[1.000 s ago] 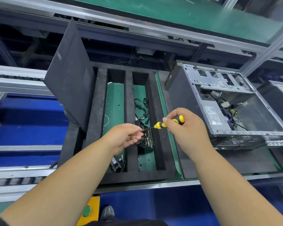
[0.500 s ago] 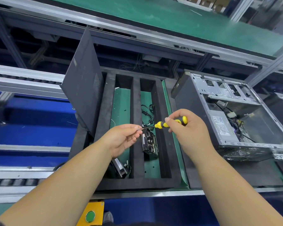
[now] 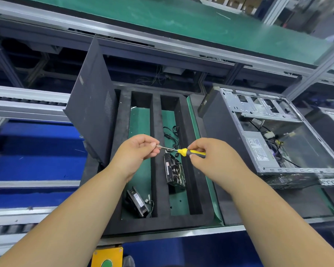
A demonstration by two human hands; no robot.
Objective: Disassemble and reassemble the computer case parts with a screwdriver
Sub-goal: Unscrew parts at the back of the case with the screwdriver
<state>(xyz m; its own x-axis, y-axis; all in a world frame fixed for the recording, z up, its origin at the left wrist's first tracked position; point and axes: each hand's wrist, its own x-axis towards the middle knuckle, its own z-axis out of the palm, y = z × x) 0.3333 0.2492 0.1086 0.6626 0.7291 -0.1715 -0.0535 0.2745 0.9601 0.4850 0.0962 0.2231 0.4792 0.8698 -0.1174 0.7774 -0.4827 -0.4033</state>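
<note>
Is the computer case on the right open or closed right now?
Open. The computer case has no side cover on its upward face, so the metal frame, power supply and cables inside show.

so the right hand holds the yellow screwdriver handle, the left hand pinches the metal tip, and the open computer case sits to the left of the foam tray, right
Not quite. The head view shows the open computer case to the right of the foam tray, not the left. The rest holds: the right hand holds the yellow handle of the screwdriver, and the left hand pinches its metal tip.
</note>
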